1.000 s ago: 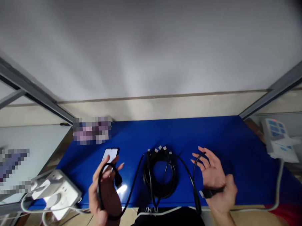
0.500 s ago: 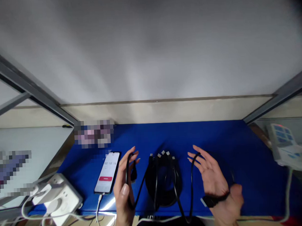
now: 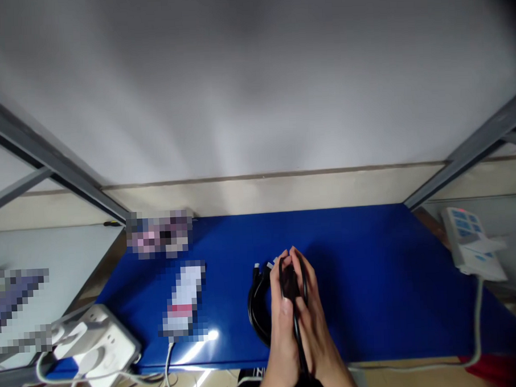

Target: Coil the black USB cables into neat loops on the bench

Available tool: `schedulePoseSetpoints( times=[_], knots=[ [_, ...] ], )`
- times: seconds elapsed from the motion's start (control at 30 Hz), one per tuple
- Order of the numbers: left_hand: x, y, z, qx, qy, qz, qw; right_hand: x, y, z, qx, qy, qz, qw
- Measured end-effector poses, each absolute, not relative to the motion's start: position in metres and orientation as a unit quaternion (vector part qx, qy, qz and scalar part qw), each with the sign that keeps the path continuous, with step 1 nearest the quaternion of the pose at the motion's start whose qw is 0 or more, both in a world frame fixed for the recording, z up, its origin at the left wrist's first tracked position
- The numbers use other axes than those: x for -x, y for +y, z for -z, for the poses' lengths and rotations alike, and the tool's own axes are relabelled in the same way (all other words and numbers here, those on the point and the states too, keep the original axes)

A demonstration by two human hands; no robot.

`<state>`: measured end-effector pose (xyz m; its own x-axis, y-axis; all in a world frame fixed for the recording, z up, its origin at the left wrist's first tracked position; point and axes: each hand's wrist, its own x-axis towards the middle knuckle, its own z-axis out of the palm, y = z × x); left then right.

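Note:
My left hand (image 3: 281, 318) and my right hand (image 3: 315, 319) are pressed together palm to palm over the near edge of the blue mat (image 3: 372, 268). A folded black cable (image 3: 292, 283) is squeezed between them, its loop showing at the fingertips and a strand running down between the wrists. Just left of my hands lies a coiled bundle of black cables (image 3: 258, 307) with several pale plugs pointing away from me.
A phone (image 3: 183, 302), blurred out, lies on the mat to the left with a white lead at its near end. A white power strip (image 3: 97, 343) sits at the left corner, another power strip (image 3: 471, 241) at the right. Grey metal frame bars slant on both sides.
My hands, held apart with the cable strung between them, have come together in the middle and now clamp the folded cable. The view shifted slightly.

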<state>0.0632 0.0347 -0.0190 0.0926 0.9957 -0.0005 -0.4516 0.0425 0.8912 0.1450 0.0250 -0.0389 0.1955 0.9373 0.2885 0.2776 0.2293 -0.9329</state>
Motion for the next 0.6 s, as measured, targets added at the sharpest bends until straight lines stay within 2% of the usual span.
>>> schedulePoseSetpoints(
  times=[0.1,0.2,0.33,0.47,0.53,0.6],
  knots=[
    [-0.061,0.029,0.015,-0.344,0.321,-0.574,0.670,-0.149,0.024,0.032,0.590,-0.603,-0.220,0.489],
    [-0.056,0.025,0.010,-0.306,0.281,-0.578,0.703,-0.150,0.024,0.023,0.607,-0.619,-0.173,0.469],
    [-0.052,0.024,0.010,-0.245,0.288,-0.601,0.704,-0.148,0.021,0.019,0.583,-0.617,-0.210,0.485],
    [-0.042,0.037,0.012,-0.146,0.315,-0.611,0.711,-0.155,0.016,0.012,0.525,-0.595,-0.282,0.540],
    [-0.036,0.044,0.011,-0.114,0.331,-0.612,0.709,-0.161,0.014,0.004,0.525,-0.585,-0.254,0.564],
    [-0.033,0.046,0.011,-0.090,0.341,-0.624,0.697,-0.164,0.013,-0.001,0.539,-0.604,-0.197,0.553]
  ],
)
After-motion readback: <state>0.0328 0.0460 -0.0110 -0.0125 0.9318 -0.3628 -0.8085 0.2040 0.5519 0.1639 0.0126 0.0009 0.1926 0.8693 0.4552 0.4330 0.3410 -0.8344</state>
